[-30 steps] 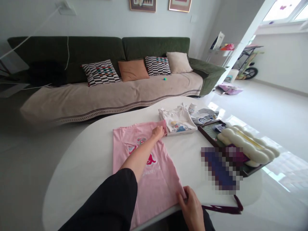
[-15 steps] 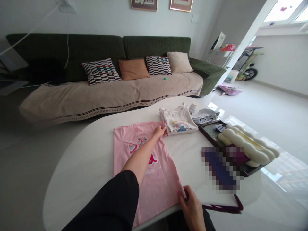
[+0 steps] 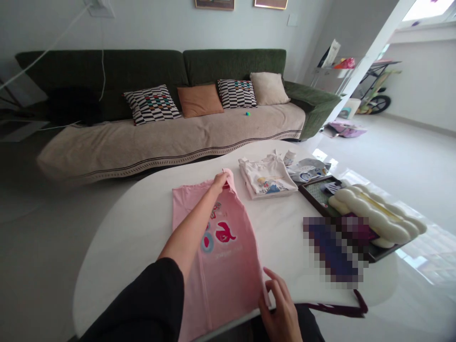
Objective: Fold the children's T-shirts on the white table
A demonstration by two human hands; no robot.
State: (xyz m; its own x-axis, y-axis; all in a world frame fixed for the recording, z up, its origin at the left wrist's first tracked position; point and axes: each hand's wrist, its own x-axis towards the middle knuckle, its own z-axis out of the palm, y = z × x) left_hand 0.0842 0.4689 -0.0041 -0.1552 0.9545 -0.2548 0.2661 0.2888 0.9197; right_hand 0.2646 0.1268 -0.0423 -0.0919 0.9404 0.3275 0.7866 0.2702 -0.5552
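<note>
A pink T-shirt (image 3: 235, 273) with a red and blue print lies over the near part of the white table. My left hand (image 3: 221, 181) reaches across it and is closed on the shirt's far right part, lifting that fabric a little off the table. At the near right corner, my right hand (image 3: 280, 301) has its thumb and fingers about the shirt's side edge by the hem. A stack of folded white clothes (image 3: 269, 178) sits just beyond the shirt to the right. My left forearm covers part of the print.
On the right of the white table (image 3: 117, 256) stand a dark tray (image 3: 313, 199) with a cream cloud-shaped object (image 3: 377, 209), a blurred-out item, and dark red glasses (image 3: 335, 309). A crumpled plastic package (image 3: 308, 168) lies behind. Past the table is a green sofa (image 3: 117, 71).
My left hand has moved left, carrying the shirt's far right edge inward and slightly up, away from the white stack. My right hand stays at the near corner, its index finger straighter.
</note>
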